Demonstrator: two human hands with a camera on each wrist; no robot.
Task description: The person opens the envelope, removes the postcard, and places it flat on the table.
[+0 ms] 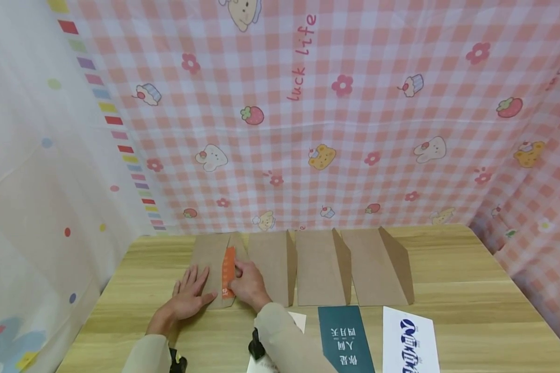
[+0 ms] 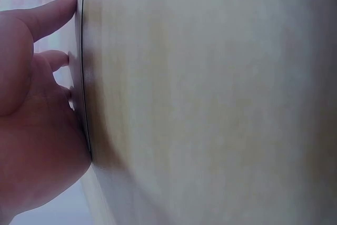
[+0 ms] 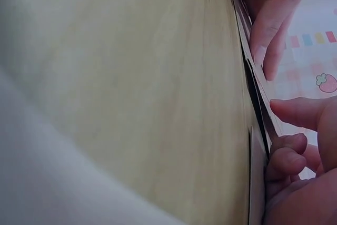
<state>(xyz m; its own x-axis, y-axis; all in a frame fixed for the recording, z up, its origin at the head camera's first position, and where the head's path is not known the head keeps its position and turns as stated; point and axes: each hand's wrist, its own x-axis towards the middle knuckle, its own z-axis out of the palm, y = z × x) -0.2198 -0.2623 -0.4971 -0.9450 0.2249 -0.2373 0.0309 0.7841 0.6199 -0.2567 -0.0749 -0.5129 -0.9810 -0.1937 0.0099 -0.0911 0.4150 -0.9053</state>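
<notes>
A brown kraft envelope [image 1: 209, 251] lies leftmost in a row on the wooden table, its flap folded out to the right. An orange card [image 1: 228, 267] with pale lettering shows as a narrow strip at its opening; the rest is hidden inside. My left hand [image 1: 192, 295] rests on the envelope with fingers spread and the palm down. From the right, my right hand [image 1: 249, 285] pinches the exposed edge of the orange card. In the right wrist view, the thumb [image 3: 295, 110] lies at the edge with the other fingers curled below.
To the right lie several more kraft envelopes [image 1: 268, 264], their flaps standing partly up. Nearer the front are a teal card [image 1: 345, 331] and a white card [image 1: 408, 336] with blue lettering. Another pale card [image 1: 299, 320] is partly under the right forearm. A checked curtain [image 1: 280, 197] hangs behind the table.
</notes>
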